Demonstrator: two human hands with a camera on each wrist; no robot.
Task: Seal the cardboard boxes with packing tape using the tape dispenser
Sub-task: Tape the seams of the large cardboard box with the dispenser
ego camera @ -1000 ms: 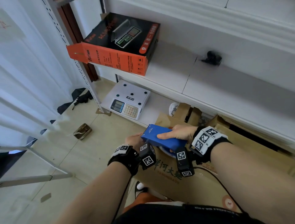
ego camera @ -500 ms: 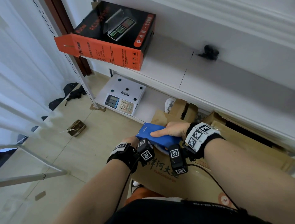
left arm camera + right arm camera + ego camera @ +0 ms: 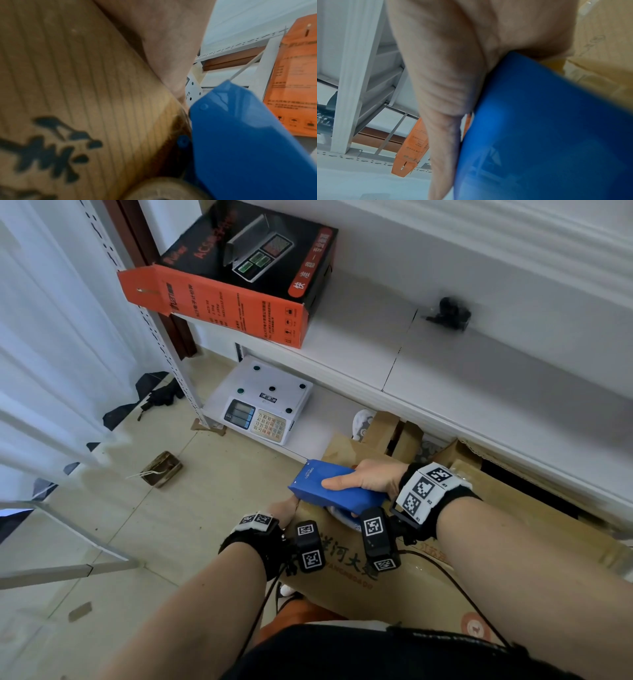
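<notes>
Blue tape dispenser in right hand, now slightly farther left along cardboard box top edge.

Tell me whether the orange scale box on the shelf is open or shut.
Open at one end. The orange scale box lies flat on the white shelf, and its left end flap sticks out sideways past the box body instead of being tucked in.

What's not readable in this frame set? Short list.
- Left hand fingers: head view, behind the tape dispenser and the cardboard box edge; left wrist view blurred.
- Tape on the box: not discernible, dispenser covers it.
- Tape roll: cut off by the left wrist frame's bottom edge.
- Right hand fingertips: under the dispenser.
</notes>
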